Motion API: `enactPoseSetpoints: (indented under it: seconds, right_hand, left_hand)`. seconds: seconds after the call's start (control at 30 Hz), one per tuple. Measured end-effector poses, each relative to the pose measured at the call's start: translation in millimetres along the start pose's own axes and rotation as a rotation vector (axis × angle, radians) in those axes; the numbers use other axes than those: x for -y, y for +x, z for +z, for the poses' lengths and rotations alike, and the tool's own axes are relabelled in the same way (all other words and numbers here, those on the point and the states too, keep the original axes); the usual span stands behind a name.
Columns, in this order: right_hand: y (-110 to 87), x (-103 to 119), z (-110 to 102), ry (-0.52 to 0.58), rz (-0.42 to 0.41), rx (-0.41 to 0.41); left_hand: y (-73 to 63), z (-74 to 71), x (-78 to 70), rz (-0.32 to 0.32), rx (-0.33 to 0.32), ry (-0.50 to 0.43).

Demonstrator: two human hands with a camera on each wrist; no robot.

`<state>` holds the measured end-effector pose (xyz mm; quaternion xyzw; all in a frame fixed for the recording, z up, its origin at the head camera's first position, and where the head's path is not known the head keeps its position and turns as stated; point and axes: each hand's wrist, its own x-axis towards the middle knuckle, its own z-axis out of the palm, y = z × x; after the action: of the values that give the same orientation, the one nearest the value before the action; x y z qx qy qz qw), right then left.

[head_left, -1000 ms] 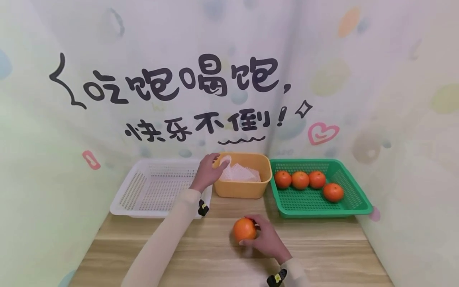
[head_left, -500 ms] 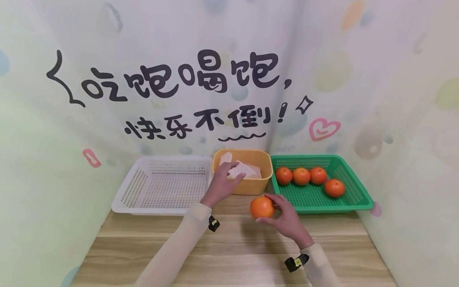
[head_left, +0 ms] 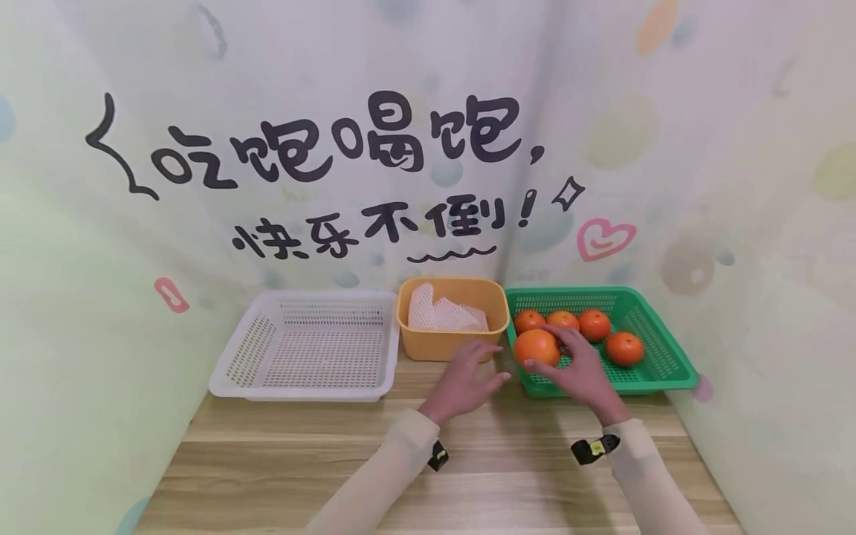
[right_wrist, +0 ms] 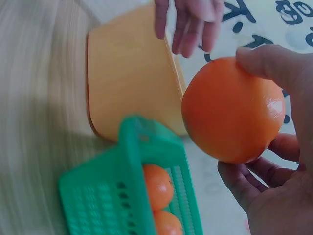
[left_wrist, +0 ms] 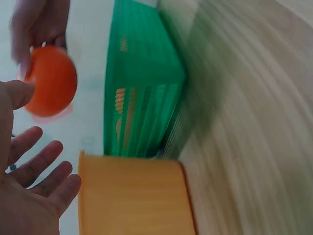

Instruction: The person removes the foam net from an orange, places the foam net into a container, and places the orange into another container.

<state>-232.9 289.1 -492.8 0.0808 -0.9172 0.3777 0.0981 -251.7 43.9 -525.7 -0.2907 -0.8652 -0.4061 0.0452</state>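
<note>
My right hand [head_left: 585,377] grips an orange [head_left: 536,348] between thumb and fingers, over the left side of the green basket [head_left: 602,388]. In the right wrist view the held orange [right_wrist: 232,110] shows bare and glossy, above the basket's rim. Several more oranges [head_left: 625,348] lie in that basket, mostly in a row along its back. My left hand [head_left: 464,383] holds nothing; its fingers are spread in front of the yellow bin [head_left: 448,347]. The left wrist view shows its loose fingers [left_wrist: 44,161] apart, with the held orange beyond them.
White foam fruit nets [head_left: 448,316] lie in the yellow bin. To its left stands a white perforated basket [head_left: 301,394]. All three containers line the back of the wooden table [head_left: 281,461], against a printed wall cloth [head_left: 334,59].
My right hand has lifted the orange off the table and carried it right and away from me to the green basket. My left hand has left the yellow bin, coming right and nearer.
</note>
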Motion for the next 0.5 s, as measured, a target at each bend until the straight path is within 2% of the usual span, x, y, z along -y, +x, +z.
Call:
enactPoseSetpoints:
  seconds: [0.27,0.5]
  right_hand:
    - [19.8,-18,-29,-0.077,0.055,0.070]
    - [31.9,-34,-47,-0.156,0.116,0.150]
  left_hand:
    - [3.5,40.8,-7.7,0.134,0.084,0.126]
    - [10.6,63.1,-9.8,0.180,0.139,0.230]
